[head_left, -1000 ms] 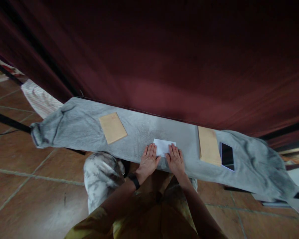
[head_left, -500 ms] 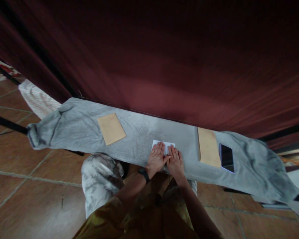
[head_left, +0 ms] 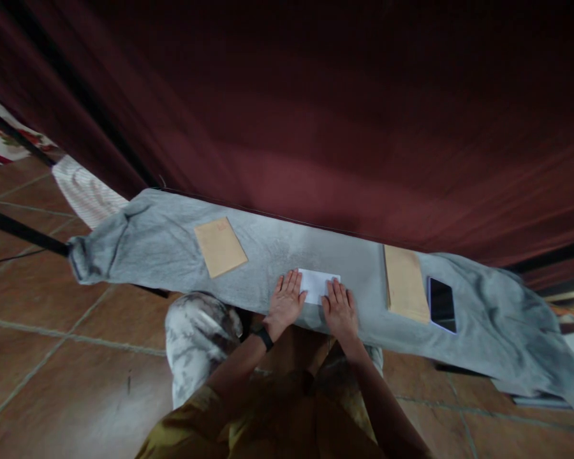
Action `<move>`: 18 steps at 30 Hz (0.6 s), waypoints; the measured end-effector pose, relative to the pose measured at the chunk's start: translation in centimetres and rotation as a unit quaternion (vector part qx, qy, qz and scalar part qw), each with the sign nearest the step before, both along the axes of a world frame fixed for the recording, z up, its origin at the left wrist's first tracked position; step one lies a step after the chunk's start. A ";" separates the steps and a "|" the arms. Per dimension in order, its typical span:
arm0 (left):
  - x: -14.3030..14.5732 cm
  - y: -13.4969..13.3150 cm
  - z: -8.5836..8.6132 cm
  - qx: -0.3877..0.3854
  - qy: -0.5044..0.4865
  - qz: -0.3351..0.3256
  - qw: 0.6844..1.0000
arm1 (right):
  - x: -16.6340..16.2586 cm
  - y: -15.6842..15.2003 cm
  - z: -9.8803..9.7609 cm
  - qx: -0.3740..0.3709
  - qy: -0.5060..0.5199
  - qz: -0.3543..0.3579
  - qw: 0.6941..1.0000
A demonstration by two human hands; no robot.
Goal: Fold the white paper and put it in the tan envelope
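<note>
A small white folded paper (head_left: 319, 284) lies on a narrow surface covered by a grey cloth (head_left: 277, 245). My left hand (head_left: 284, 299) rests flat at the paper's left edge, fingers stretched out, with a black band on the wrist. My right hand (head_left: 339, 307) lies flat over the paper's lower right part, fingers together and extended. Neither hand grips anything.
A tan envelope (head_left: 220, 246) lies on the cloth to the left. A stack of tan envelopes (head_left: 404, 282) and a dark phone (head_left: 442, 304) lie to the right. A dark red curtain (head_left: 316, 115) hangs behind. Tiled floor (head_left: 52, 357) and a mottled stool (head_left: 198, 338) are below.
My left hand slid onto the paper beside the right hand, then moved back left to the paper's edge. The right hand stayed put.
</note>
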State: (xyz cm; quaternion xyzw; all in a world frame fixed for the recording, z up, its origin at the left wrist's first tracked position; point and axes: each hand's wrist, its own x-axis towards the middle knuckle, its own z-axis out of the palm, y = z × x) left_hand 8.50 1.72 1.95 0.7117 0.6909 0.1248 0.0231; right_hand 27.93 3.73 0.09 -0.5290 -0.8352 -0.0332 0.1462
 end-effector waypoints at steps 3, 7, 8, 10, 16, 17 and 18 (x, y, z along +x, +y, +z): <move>-0.4 -0.2 0.2 0.001 -0.001 0.002 1.000 | 0.0 0.0 -0.1 0.003 0.003 -0.003 1.000; -0.4 -0.3 0.3 0.000 -0.002 0.003 1.000 | 0.0 0.1 -0.3 0.007 -0.002 -0.008 1.000; -0.4 -0.3 0.3 -0.001 -0.003 0.004 1.000 | 0.0 0.1 -0.4 0.008 -0.003 -0.008 1.000; -0.4 -0.4 0.3 -0.001 -0.004 0.007 1.000 | 0.0 0.1 -0.5 0.009 -0.003 -0.006 1.000; 0.5 -0.2 0.4 0.035 0.003 -0.029 0.999 | 0.1 0.2 -0.6 0.012 0.009 -0.003 1.000; 0.8 -0.1 0.4 0.037 0.004 -0.055 0.998 | 0.1 0.1 -0.6 0.009 0.011 -0.006 1.000; 1.0 -0.1 0.3 0.036 0.005 -0.076 0.996 | 0.0 0.1 -0.5 0.004 0.012 -0.009 1.000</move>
